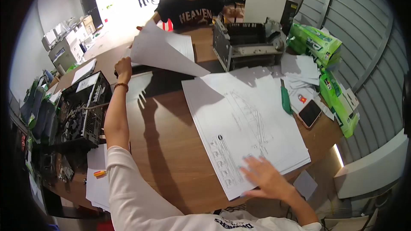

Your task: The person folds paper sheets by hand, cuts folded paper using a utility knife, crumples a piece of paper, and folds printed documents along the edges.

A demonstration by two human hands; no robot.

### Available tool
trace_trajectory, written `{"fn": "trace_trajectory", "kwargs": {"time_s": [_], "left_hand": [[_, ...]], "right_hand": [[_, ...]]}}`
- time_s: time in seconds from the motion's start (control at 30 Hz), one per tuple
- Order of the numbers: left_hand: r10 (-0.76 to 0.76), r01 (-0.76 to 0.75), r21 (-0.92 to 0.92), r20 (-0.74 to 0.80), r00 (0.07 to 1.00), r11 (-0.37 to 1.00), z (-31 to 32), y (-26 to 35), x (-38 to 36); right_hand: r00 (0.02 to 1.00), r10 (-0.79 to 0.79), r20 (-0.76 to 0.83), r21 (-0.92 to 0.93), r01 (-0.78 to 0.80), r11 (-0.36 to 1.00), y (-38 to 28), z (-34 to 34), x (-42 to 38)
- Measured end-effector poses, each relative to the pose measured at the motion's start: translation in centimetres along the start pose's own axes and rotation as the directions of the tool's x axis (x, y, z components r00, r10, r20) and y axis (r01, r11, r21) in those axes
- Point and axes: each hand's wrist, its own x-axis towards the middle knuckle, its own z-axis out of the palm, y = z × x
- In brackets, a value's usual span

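My left hand (123,68) is stretched far forward, its fingers closed at the near-left edge of a large white sheet of paper (165,51). That sheet is lifted and curled over a second pile of paper (185,45) at the far side of the table. My right hand (266,178) rests with fingers spread on the near end of a stack of large printed drawings (239,119). Fine line work and a column of small figures show on the top drawing.
Opposite me sits a person in a black shirt (192,8), one hand near the lifted sheet. A metal machine frame (250,45) stands at the back. A green cutter (285,100), a phone (309,114) and green packets (314,45) lie right. An opened computer case (83,107) stands left.
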Motion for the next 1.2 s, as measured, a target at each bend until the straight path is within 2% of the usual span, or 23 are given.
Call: {"fn": "trace_trajectory", "kwargs": {"time_s": [0.07, 0.13, 0.2, 0.23, 0.27, 0.33, 0.47, 0.57, 0.6, 0.67, 0.73, 0.8, 0.87, 0.9, 0.97, 1.0, 1.07, 1.1, 1.13, 1.2], "left_hand": [[0.000, 0.001, -0.021, 0.016, 1.000, 1.000, 1.0, -0.1, -0.1], [0.006, -0.004, -0.090, 0.021, 1.000, 0.996, -0.7, 0.7, -1.3], [-0.005, 0.013, -0.118, 0.064, 0.998, 0.993, -1.0, 0.8, -1.3], [-0.026, 0.039, -0.142, 0.097, 0.995, 0.989, -1.1, 0.8, -1.1], [-0.036, 0.053, -0.158, 0.106, 0.994, 0.986, -1.3, 0.7, -1.0], [-0.034, 0.046, -0.137, 0.091, 0.995, 0.990, -1.8, 0.6, -1.1], [-0.010, 0.015, -0.073, 0.070, 0.998, 0.997, -3.8, 0.0, -2.0], [0.112, -0.097, -0.102, 0.157, 0.981, 0.990, -6.6, -1.5, -4.0], [0.217, -0.190, -0.145, 0.204, 0.955, 0.971, -7.9, -1.9, -5.0], [0.556, -0.500, -0.336, 0.093, 0.826, 0.798, -11.3, -1.7, -8.4], [0.729, -0.635, -0.463, 0.037, 0.683, 0.618, -17.0, 0.6, -14.0], [0.825, -0.766, -0.341, 0.054, 0.562, 0.544, -20.1, 2.5, -19.1], [0.909, -0.791, -0.472, 0.060, 0.412, 0.390, -21.8, 2.8, -23.3], [0.906, -0.785, -0.474, 0.072, 0.417, 0.399, -22.2, 2.9, -25.1], [0.913, -0.922, -0.262, -0.218, 0.346, 0.286, -22.4, 2.9, -28.0], [0.913, -0.918, -0.269, -0.209, 0.350, 0.291, -22.7, 2.3, -28.8], [0.870, -0.818, -0.408, -0.105, 0.483, 0.405, -23.1, 0.7, -29.7], [0.817, -0.759, -0.451, -0.104, 0.567, 0.469, -23.2, 0.2, -29.9], [0.816, -0.757, -0.449, -0.097, 0.570, 0.476, -23.0, -0.7, -30.2], [0.778, -0.680, -0.467, 0.028, 0.628, 0.566, -21.9, -2.5, -30.9]], "right_hand": [[0.999, -0.029, 0.019, -0.024, 0.029, 0.999, -1.2, 1.5, -0.2], [0.998, -0.059, 0.034, -0.053, 0.060, 0.997, -1.6, 3.1, -0.9], [0.979, -0.206, 0.008, -0.221, 0.202, 0.954, -1.5, 4.5, -1.4], [0.960, -0.271, -0.069, -0.239, 0.248, 0.939, -1.5, 4.7, -1.4], [0.961, -0.267, -0.070, -0.240, 0.244, 0.940, -1.7, 4.8, -1.4], [0.959, -0.141, -0.247, -0.085, 0.124, 0.989, -2.2, 5.0, -1.6], [0.939, -0.108, -0.325, -0.033, 0.103, 0.994, -3.0, 4.6, -0.4], [0.899, -0.077, -0.431, 0.065, 0.116, 0.991, -3.9, 5.4, 0.6], [0.901, -0.078, -0.426, 0.080, 0.124, 0.989, -4.1, 5.7, 0.9], [0.867, -0.128, -0.482, 0.123, 0.212, 0.970, -4.2, 6.0, 1.5], [0.854, -0.179, -0.489, 0.132, 0.275, 0.952, -4.9, 6.2, 2.2], [0.838, -0.230, -0.494, 0.136, 0.336, 0.932, -5.6, 6.6, 2.8], [0.807, -0.338, -0.484, 0.082, 0.426, 0.901, -6.5, 7.1, 3.3], [0.794, -0.373, -0.480, 0.073, 0.460, 0.885, -6.9, 7.1, 3.4], [0.778, -0.406, -0.479, 0.098, 0.507, 0.856, -7.9, 6.8, 3.4], [0.762, -0.436, -0.480, 0.115, 0.547, 0.829, -8.3, 6.7, 3.3], [0.738, -0.469, -0.485, 0.124, 0.589, 0.798, -8.3, 6.2, 3.2], [0.724, -0.493, -0.483, 0.125, 0.614, 0.780, -8.2, 6.0, 3.0], [0.707, -0.517, -0.482, 0.123, 0.639, 0.759, -8.1, 5.6, 2.8], [0.721, -0.495, -0.485, 0.168, 0.633, 0.756, -8.2, 4.2, 2.4]]}}
